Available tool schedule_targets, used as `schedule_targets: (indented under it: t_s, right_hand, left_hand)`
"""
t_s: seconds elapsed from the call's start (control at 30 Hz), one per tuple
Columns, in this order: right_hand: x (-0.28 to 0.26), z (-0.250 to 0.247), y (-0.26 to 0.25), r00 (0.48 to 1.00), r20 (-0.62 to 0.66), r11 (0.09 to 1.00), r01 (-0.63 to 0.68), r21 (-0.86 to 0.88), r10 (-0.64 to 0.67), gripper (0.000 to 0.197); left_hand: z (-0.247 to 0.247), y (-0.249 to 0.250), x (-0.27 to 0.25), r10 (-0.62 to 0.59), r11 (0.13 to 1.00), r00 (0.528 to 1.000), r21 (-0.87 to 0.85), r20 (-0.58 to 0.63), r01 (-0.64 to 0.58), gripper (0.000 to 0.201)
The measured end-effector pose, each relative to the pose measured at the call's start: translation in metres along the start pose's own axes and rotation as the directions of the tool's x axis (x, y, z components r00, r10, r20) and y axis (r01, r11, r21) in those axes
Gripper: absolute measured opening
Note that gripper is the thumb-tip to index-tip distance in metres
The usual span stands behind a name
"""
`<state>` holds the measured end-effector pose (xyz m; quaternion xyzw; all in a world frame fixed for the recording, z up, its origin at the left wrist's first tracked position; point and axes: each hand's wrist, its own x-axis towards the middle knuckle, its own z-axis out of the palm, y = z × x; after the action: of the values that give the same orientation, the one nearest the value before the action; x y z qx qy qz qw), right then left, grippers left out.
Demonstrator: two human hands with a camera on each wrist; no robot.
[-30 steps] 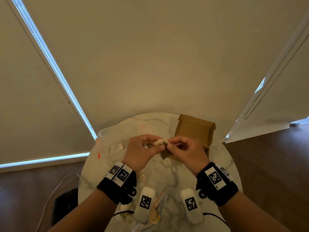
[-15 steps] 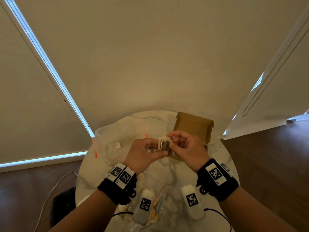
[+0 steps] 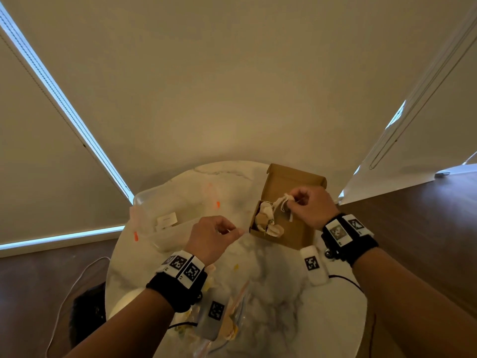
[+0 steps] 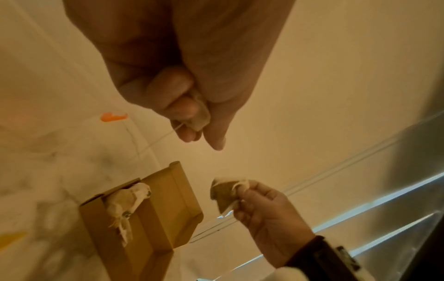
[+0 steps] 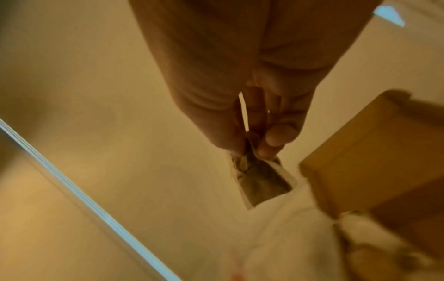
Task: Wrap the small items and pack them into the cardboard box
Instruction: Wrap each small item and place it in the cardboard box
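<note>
An open cardboard box (image 3: 295,182) (image 4: 168,199) (image 5: 372,161) stands on the round marble table (image 3: 273,280), right of centre. Two or three paper-wrapped bundles (image 3: 265,218) (image 4: 125,199) lie along its left side. My right hand (image 3: 296,200) (image 4: 240,192) (image 5: 250,148) hovers over the box and pinches another wrapped item (image 3: 282,205) (image 4: 223,194) (image 5: 261,180) by its twisted top; it is a brownish packet with pale frayed ends. My left hand (image 3: 233,232) (image 4: 199,129) hangs left of the box, fingers curled, thumb and finger pinching a small pale scrap (image 4: 200,116) with a thin strand.
A clear plastic container (image 3: 165,210) with orange clips sits at the table's left. A clear zip bag (image 3: 232,319) with pale bits lies by the near edge. Blinds close in behind the table. A white cable (image 3: 67,293) lies on the wooden floor at the left.
Both hands held the wrapped item together at the table's middle. Now my left hand has let go of it and my right hand has carried it right, over the box.
</note>
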<state>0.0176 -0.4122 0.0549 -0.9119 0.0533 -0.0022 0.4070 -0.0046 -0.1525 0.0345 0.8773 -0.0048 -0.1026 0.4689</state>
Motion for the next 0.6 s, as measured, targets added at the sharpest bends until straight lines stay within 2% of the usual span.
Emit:
schedule_targets:
  t_s: [0.07,0.1,0.2,0.27,0.37,0.47,0.6]
  right_hand:
    - [0.010,0.011,0.026,0.996,0.014,0.982,-0.082,-0.171,0.086,0.013]
    - [0.014,0.018,0.040,0.991,0.030,0.960,-0.120,-0.253,0.131,0.015]
    - [0.022,0.043,0.076,0.970,0.070,0.900,-0.188,-0.393,0.233,0.016]
    - [0.027,0.060,0.096,0.962,0.049,0.880,-0.225,-0.419,0.269,0.013]
    - [0.039,0.078,0.112,0.958,0.005,0.867,-0.259,-0.426,0.288,0.009]
    - [0.043,0.091,0.119,0.936,0.091,0.838,-0.259,-0.480,0.341,0.016]
    - [0.038,0.101,0.125,0.885,0.198,0.842,-0.300,-0.449,0.421,0.036]
  left_hand:
    - [0.002,-0.007,0.002,-0.045,0.998,0.999,0.053,0.017,0.044,0.023]
    - [0.004,-0.011,0.004,-0.087,0.996,0.996,0.016,0.025,0.086,0.023]
    - [0.010,-0.017,0.005,-0.268,0.915,0.957,-0.282,0.109,0.288,0.016]
    - [0.011,-0.019,0.005,-0.316,0.829,0.936,-0.435,0.154,0.351,0.013]
    - [0.010,-0.023,0.004,-0.299,0.807,0.940,-0.482,0.163,0.341,0.015]
    - [0.011,-0.024,0.004,-0.287,0.805,0.941,-0.487,0.181,0.340,0.016]
    - [0.010,-0.025,0.005,-0.275,0.787,0.945,-0.524,0.177,0.327,0.018]
